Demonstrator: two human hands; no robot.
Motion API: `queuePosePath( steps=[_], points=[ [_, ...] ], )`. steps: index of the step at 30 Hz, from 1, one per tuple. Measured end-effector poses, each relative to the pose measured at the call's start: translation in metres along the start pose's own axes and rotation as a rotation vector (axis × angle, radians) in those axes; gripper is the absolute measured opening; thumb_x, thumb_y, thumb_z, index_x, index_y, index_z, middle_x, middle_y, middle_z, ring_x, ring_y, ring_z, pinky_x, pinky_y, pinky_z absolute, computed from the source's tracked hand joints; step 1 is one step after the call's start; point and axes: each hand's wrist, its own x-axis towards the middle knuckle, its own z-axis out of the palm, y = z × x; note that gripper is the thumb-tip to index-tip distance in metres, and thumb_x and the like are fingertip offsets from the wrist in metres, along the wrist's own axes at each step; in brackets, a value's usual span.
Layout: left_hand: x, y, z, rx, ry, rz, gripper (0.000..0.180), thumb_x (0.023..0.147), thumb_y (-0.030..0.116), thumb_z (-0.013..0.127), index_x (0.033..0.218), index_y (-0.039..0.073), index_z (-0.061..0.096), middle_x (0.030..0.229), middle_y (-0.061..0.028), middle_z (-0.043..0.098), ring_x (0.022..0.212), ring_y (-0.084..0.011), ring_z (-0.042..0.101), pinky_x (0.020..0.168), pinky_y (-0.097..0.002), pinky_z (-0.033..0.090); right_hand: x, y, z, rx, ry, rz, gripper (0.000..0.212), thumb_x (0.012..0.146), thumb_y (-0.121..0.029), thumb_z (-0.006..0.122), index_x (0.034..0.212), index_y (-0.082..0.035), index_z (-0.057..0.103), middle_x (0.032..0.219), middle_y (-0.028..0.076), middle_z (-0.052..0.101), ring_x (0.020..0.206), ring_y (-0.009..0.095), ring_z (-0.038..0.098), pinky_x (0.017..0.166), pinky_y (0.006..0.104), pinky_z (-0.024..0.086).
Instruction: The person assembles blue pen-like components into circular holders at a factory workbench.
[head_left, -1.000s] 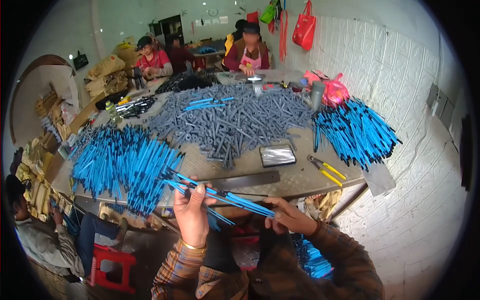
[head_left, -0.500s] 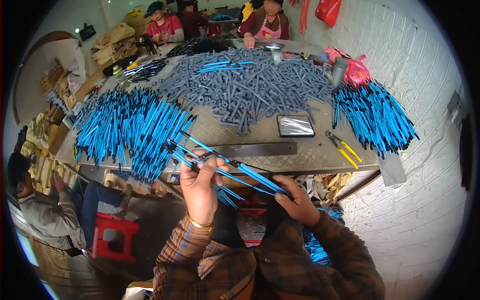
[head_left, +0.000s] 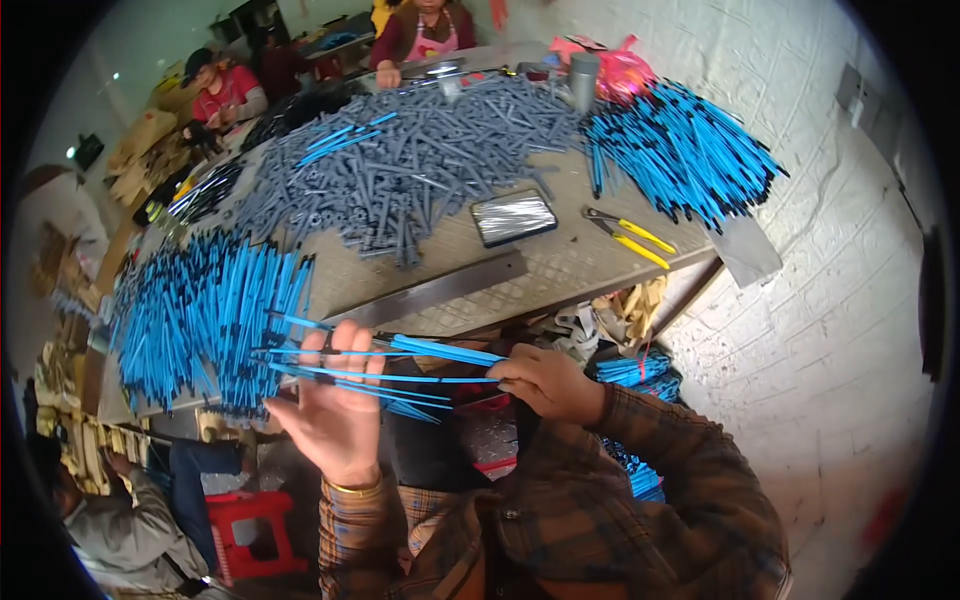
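My right hand (head_left: 548,384) is closed around the right ends of several slim blue strips (head_left: 445,349) with black tips. They fan out leftward above my lap. My left hand (head_left: 342,415) is open, palm up, its fingers stretched out among the left part of these strips, some of which cross the fingers. Left of that hand, a large heap of similar blue strips with black ends (head_left: 205,320) covers the table corner. Whether the left fingers bear any of the strips' weight is hard to tell.
On the table (head_left: 400,310) are a pile of grey plastic tubes (head_left: 420,160), a metal bar (head_left: 430,290), a dark case of silvery pins (head_left: 513,217), yellow-handled pliers (head_left: 635,236) and another blue heap (head_left: 690,150). Co-workers sit beyond; another person is near a red stool (head_left: 250,530).
My left hand has let go of its pinch and opened, moving left. My right hand has shifted left, still gripping the strips. The view has turned to the right.
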Motion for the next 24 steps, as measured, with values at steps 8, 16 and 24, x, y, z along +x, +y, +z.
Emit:
queuePosePath(
  steps=[8, 16, 24],
  points=[
    [-0.002, -0.019, -0.014, 0.149, -0.004, 0.017, 0.031, 0.090, 0.030, 0.050, 0.108, 0.005, 0.048, 0.090, -0.0080, 0.051, 0.080, -0.0160, 0.047, 0.068, -0.0303, 0.039, -0.015, -0.004, -0.017, 0.410, 0.148, 0.225, 0.018, 0.085, -0.008, 0.051, 0.103, -0.006, 0.055, 0.081, 0.010, 0.058, 0.071, 0.026, 0.058, 0.066, 0.0312, 0.046],
    [-0.014, -0.004, -0.013, 0.180, -0.034, -0.201, 0.019, 0.088, 0.020, 0.052, 0.099, 0.003, 0.052, 0.062, -0.0065, 0.051, 0.049, -0.0106, 0.041, 0.045, -0.0259, 0.032, 0.037, 0.122, -0.126, -0.312, 0.322, 0.407, 0.030, 0.089, -0.031, 0.048, 0.082, -0.002, 0.054, 0.069, 0.015, 0.057, 0.063, 0.034, 0.056, 0.059, 0.0389, 0.045],
    [-0.021, 0.011, -0.032, 0.317, -0.170, -0.505, 0.016, 0.085, 0.013, 0.054, 0.091, -0.002, 0.058, 0.052, -0.0133, 0.052, 0.036, -0.0118, 0.035, 0.039, -0.0260, 0.026, 0.100, 0.239, -0.173, -0.937, -0.027, 0.942, 0.027, 0.083, -0.019, 0.045, 0.096, -0.003, 0.063, 0.090, 0.017, 0.064, 0.084, 0.035, 0.061, 0.071, 0.0426, 0.049]
  ],
)
